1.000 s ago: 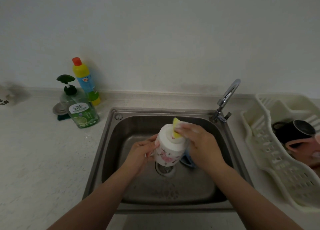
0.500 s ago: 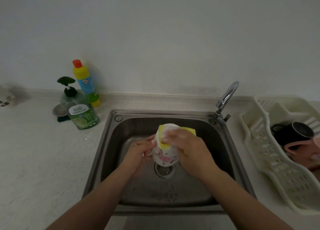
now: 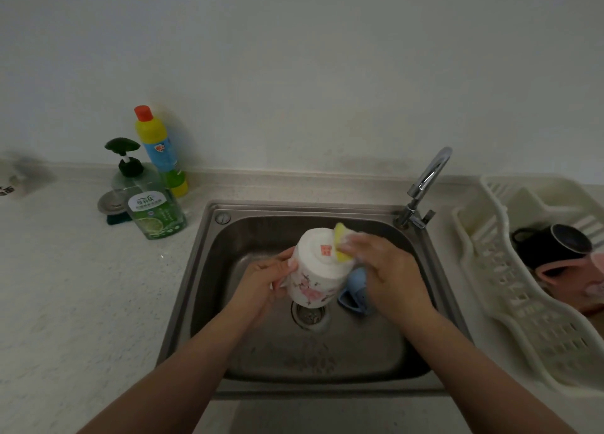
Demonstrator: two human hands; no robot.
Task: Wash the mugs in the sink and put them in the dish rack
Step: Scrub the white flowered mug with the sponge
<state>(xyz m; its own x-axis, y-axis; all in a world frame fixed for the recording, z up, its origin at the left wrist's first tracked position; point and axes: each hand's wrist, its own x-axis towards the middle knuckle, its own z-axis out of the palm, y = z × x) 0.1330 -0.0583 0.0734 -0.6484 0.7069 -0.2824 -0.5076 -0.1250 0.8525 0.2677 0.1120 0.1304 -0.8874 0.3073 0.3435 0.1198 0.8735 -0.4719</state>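
The sink is set in the surface, with the rack to its right. Over the drain, the white mug is held bottom-up, its long axis tilted toward the wall. The left hand grips its left side. The right hand pinches a sponge on the upturned base, and is the hand nearer the rack.

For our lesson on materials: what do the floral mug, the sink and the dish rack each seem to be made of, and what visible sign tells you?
Floral mug: probably glazed ceramic, a smooth white body with a printed flower pattern.
Sink: looks like brushed stainless steel, grey and dully reflective.
Dish rack: apparently moulded plastic, matte cream with slotted walls.
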